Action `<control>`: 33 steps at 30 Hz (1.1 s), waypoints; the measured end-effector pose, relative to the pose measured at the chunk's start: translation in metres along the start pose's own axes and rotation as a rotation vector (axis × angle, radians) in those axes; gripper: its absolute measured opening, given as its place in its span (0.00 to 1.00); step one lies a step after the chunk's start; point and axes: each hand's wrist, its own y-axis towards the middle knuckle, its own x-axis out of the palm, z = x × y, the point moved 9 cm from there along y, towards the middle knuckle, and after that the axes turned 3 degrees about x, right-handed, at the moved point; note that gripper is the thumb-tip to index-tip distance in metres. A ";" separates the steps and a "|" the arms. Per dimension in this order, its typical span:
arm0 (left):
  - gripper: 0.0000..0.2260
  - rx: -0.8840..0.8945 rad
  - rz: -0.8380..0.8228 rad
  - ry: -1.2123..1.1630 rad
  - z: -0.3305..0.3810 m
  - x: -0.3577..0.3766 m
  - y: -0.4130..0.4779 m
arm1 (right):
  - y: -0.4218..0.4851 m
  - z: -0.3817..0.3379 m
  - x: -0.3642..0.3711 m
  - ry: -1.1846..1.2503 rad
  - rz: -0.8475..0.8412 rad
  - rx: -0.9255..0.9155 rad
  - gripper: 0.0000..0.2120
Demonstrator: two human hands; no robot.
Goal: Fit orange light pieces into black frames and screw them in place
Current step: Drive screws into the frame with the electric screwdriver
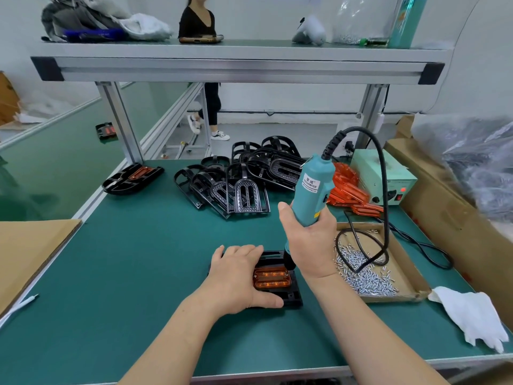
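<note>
The bit of the teal electric screwdriver is hidden behind the right hand, so whether it meets a screw at the far right corner of the black frame cannot be told; the frame's left part is covered by the left hand. That hand lies flat, fingers straight and pressing down on the frame, thumb along its near edge. The right hand's fingers are curled round the screwdriver's smooth plastic barrel, holding it nearly upright. The glossy, ribbed orange light piece sits in the frame, just right of the left fingers, on the green tabletop. Small silvery screws lie in a shallow cardboard tray to the right, with the tool's black cord looping over them. Farther back lies a jumbled pile of black frames.
</note>
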 end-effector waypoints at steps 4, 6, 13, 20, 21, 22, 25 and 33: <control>0.59 -0.006 0.006 0.003 0.000 0.001 0.000 | 0.000 0.001 -0.003 0.075 -0.006 0.025 0.11; 0.59 -0.010 0.006 0.000 -0.001 0.001 0.001 | -0.002 -0.003 -0.003 0.081 -0.037 0.014 0.12; 0.59 -0.009 -0.017 0.034 -0.002 0.003 0.000 | 0.005 -0.055 -0.001 0.143 -0.129 -0.146 0.10; 0.58 -0.011 -0.033 0.038 -0.002 0.003 -0.002 | 0.029 -0.056 -0.036 0.210 0.011 -0.114 0.08; 0.58 -0.012 -0.035 0.037 -0.003 0.003 -0.002 | 0.030 -0.051 -0.044 0.228 0.061 -0.083 0.09; 0.58 -0.014 -0.037 0.036 -0.003 0.004 -0.002 | 0.031 -0.044 -0.051 0.257 0.120 -0.042 0.08; 0.58 -0.013 -0.037 0.040 -0.003 0.004 -0.002 | 0.034 -0.015 -0.075 0.354 0.300 0.130 0.14; 0.59 -0.012 -0.034 0.055 -0.005 0.004 -0.001 | 0.024 0.072 -0.116 0.515 0.533 0.693 0.14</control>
